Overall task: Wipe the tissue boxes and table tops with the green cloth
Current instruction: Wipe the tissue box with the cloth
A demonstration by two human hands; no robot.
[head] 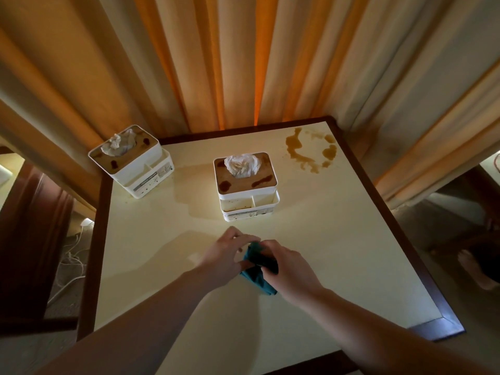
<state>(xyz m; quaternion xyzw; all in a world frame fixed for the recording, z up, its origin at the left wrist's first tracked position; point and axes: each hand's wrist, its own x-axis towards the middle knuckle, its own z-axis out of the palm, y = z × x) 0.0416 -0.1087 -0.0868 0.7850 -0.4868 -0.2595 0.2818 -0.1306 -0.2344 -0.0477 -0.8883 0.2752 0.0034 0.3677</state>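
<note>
Two hands meet over the near middle of the cream worktop with dark wooden border (351,253). The fingers (273,246) of the right hand (290,269) are curled around the bunched dark green cloth (259,269), and the left hand (226,257) pinches its other side, thumb against the fabric. The cloth seems to be gathered or folded for wiping, so I judge that no stain is treated yet.

Just beyond the fingers stands a white plastic tissue box with brown lid (246,185), crumpled tissue sticking out, dark spots on the lid. Its front compartments look empty. Further left from the fingers, a second white tissue box (132,161) shows similar spots. Far right from the fingers lies a brown liquid spill (311,152).

The next move probably calls for pressing the cloth flat on the nearest lid.
</note>
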